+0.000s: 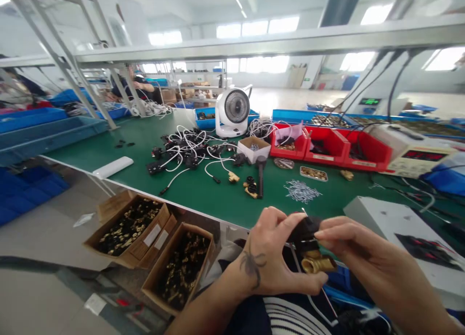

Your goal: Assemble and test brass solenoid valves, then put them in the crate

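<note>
My left hand (271, 252) and my right hand (358, 250) meet in front of me, just below the near edge of the green workbench (203, 192). Together they grip a small part: a black cap on a brass fitting (312, 250). Left fingers curl around its left side, with the thumb under the brass end. Right fingertips pinch the black top. A thin wire runs down from the part.
On the bench lie black parts with white cables (189, 153), a white fan (232, 112), a small cardboard box (254, 148), red bins (327, 146), a pile of metal pins (301, 190) and a white device (403, 228). Cardboard boxes of brass parts (131, 226) stand on the floor. A person sits far left.
</note>
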`<state>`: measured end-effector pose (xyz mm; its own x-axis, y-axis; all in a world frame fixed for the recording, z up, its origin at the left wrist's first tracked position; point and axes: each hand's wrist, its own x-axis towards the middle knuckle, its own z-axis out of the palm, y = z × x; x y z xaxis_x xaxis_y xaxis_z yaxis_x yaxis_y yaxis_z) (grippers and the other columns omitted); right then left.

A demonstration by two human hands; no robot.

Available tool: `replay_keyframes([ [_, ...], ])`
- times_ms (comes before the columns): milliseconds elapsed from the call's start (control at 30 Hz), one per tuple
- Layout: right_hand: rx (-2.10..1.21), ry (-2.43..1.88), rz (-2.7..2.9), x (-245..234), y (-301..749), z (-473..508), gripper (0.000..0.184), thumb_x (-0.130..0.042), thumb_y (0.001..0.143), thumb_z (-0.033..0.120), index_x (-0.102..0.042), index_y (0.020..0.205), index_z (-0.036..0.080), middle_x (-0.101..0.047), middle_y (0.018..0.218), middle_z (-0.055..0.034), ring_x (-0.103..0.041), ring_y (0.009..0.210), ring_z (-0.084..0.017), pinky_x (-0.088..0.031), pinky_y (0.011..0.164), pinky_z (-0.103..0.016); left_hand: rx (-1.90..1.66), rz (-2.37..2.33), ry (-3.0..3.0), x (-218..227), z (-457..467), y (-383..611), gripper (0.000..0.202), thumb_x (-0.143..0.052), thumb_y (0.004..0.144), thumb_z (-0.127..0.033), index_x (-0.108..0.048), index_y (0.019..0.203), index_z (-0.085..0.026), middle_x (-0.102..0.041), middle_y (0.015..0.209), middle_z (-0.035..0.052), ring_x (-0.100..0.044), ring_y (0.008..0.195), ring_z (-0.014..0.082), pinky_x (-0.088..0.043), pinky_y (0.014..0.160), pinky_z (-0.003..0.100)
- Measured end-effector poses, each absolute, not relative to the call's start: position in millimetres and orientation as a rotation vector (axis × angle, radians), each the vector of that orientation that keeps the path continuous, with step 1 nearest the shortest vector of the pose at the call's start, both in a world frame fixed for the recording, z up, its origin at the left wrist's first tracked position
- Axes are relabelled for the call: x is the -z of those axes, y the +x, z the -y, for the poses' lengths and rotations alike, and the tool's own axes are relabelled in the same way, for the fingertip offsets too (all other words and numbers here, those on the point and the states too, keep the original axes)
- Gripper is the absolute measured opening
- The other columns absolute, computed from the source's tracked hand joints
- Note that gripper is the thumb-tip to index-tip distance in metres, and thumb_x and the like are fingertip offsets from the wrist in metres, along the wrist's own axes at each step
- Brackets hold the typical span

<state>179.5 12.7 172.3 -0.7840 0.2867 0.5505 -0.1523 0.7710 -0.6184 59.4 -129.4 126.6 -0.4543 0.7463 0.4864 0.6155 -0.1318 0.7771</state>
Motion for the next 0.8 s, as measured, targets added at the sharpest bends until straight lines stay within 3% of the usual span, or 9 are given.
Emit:
replay_keyframes([
  [133,-0.806,-0.096,2.320,-163.2,174.0,-20.3,0.027,-0.062,0.089,0.050,-0.072,0.076,0.030,-0.072,0.079,-0.0012,-0.070,0.065,-0.017,-0.058,0.056,-0.021,-1.646,-1.928,1.504,-116.3,122.3,54.8,0.087,-0.088,0.055,-0.041,-0.056,0.135,-0.025,-0.050,0.107,0.0042,-0.057,0.092,0.0204,-0.056,0.085,0.037],
  [233,-0.794,-0.269,2.358,-157.4,170.7,-31.0,0.031,-0.064,0.082,0.058,-0.074,0.088,0.029,-0.073,0.085,-0.0036,-0.071,0.066,-0.021,-0.061,0.059,-0.028,-1.716,-1.828,1.399,-101.4,111.4,51.5,0.085,-0.087,0.058,-0.043,-0.057,0.135,-0.026,-0.050,0.107,0.0046,-0.057,0.095,0.0206,-0.055,0.088,0.037],
  [367,-0.792,-0.739,2.340,-129.4,170.9,-63.4,0.064,-0.059,0.072,0.068,-0.066,0.116,0.022,-0.072,0.096,-0.0099,-0.071,0.073,-0.028,-0.062,0.068,-0.042,-1.815,-1.793,1.203,-74.3,90.8,46.1,0.080,-0.087,0.059,-0.041,-0.058,0.132,-0.026,-0.050,0.111,0.0048,-0.056,0.102,0.0216,-0.055,0.090,0.036],
  [467,-0.508,-0.941,2.433,-87.0,181.9,-97.4,0.074,-0.048,0.071,0.075,-0.067,0.113,0.017,-0.070,0.093,-0.0163,-0.069,0.081,-0.037,-0.058,0.075,-0.054,-1.874,-1.801,1.076,-54.8,75.4,41.6,0.074,-0.086,0.061,-0.040,-0.059,0.129,-0.026,-0.049,0.111,0.0043,-0.056,0.105,0.0221,-0.055,0.087,0.035],
  [533,-0.254,-0.942,2.541,-56.7,193.2,-115.5,0.069,-0.040,0.077,0.070,-0.070,0.104,0.015,-0.069,0.089,-0.0204,-0.067,0.080,-0.042,-0.056,0.075,-0.059,-1.890,-1.783,1.044,-43.9,67.0,38.4,0.069,-0.084,0.064,-0.040,-0.060,0.127,-0.026,-0.047,0.111,0.0044,-0.056,0.105,0.0219,-0.056,0.085,0.034],
  [633,-0.095,-0.786,2.669,-25.4,206.7,-123.9,0.052,-0.036,0.086,0.051,-0.073,0.097,0.017,-0.068,0.082,-0.0196,-0.065,0.073,-0.039,-0.056,0.070,-0.055,-1.893,-1.743,1.034,-31.1,58.2,34.2,0.068,-0.084,0.065,-0.041,-0.060,0.126,-0.026,-0.047,0.111,0.0049,-0.056,0.106,0.0221,-0.057,0.084,0.033],
  [700,-0.065,-0.688,2.694,-17.7,209.3,-117.8,0.049,-0.035,0.090,0.045,-0.073,0.103,0.016,-0.069,0.085,-0.0184,-0.066,0.077,-0.036,-0.056,0.072,-0.051,-1.888,-1.715,1.045,-25.4,55.1,32.0,0.068,-0.084,0.065,-0.042,-0.060,0.127,-0.026,-0.047,0.112,0.0050,-0.057,0.107,0.0225,-0.057,0.086,0.033],
  [800,0.111,-0.712,2.608,-19.2,204.6,-104.6,0.062,-0.035,0.094,0.051,-0.063,0.126,0.005,-0.065,0.112,-0.0263,-0.064,0.099,-0.039,-0.055,0.083,-0.051,-1.870,-1.674,1.076,-20.9,53.7,29.7,0.069,-0.083,0.067,-0.041,-0.058,0.129,-0.026,-0.047,0.114,0.0054,-0.058,0.109,0.0227,-0.057,0.087,0.034],
])
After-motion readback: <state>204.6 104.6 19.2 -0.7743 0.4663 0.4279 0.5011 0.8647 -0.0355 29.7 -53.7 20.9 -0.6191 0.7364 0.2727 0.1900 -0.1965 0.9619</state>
